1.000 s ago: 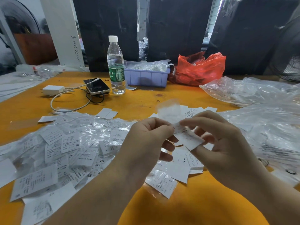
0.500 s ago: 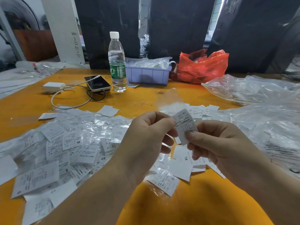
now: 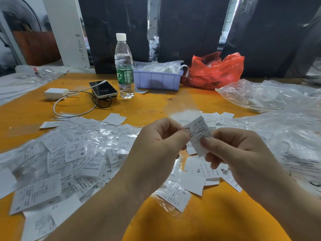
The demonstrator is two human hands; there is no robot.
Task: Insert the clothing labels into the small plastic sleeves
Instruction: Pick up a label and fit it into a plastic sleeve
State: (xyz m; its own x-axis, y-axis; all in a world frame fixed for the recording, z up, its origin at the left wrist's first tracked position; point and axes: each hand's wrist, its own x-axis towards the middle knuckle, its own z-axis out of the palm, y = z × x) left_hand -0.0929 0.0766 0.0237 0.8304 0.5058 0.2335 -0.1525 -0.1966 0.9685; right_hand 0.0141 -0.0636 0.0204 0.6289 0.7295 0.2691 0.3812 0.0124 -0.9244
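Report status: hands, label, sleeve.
Left hand pinches clear sleeve. Right hand pinches label, lower half not yet in. Nothing blocking.

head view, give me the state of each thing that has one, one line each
left hand: pinches the clear sleeve
right hand: pinches the label
clear sleeve: held up, mouth toward the label
label: printed side up, upper end at the sleeve mouth
water bottle: upright, capped
phone: flat, cable plugged in
red bag: open, crumpled
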